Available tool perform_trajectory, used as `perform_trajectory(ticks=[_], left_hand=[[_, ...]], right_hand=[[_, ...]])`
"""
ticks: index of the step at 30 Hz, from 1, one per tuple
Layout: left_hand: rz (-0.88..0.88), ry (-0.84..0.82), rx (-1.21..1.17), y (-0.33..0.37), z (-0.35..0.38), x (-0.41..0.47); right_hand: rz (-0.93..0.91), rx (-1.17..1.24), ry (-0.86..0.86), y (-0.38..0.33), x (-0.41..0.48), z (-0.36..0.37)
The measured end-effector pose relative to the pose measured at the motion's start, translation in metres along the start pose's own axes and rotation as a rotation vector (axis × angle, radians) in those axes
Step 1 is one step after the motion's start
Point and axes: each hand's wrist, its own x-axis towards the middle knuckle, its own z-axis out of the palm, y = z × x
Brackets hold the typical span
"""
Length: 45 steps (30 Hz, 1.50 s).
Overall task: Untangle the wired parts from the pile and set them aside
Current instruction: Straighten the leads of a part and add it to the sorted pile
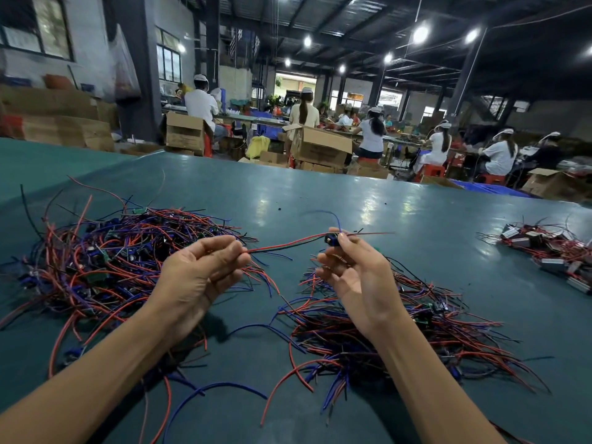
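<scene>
Over middle of green table [320, 193], held up between both hands: one wired part [333, 240] — small black block pinched by thumb and fingertips of right hand [355, 277], other fingers loosely spread. Red-and-black lead [282, 246] stretched leftward into left hand [198, 270], nipped between thumb and curled fingers. Left of hands, big tangled pile [105, 261] of red, blue, black wires (green boards inside). Near right, under right wrist, second heap [400, 328]. Far right, well apart — cluster [551, 251] of boxed parts with red wires.

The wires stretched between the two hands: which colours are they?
Red and black; the head view shows the wires best.
</scene>
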Motion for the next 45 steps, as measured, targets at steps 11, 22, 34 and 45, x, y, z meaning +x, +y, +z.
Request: perform_trajectory(ticks=[11, 22, 34, 45], left_hand=[[0.230, 0.021, 0.044, 0.008, 0.001, 0.000], [0.257, 0.100, 0.049, 0.008, -0.001, 0.001], [0.262, 0.046, 0.139, 0.005, -0.002, 0.000], [0.231, -0.494, 0.757, -0.040, 0.029, -0.037]], right_hand=[[-0.151, -0.110, -0.104, 0.008, -0.001, 0.002], [-0.085, -0.114, -0.063, 0.010, -0.001, 0.005], [-0.078, -0.023, 0.274, -0.026, 0.004, -0.011], [0.112, -0.627, 0.447, -0.105, -0.048, -0.085]])
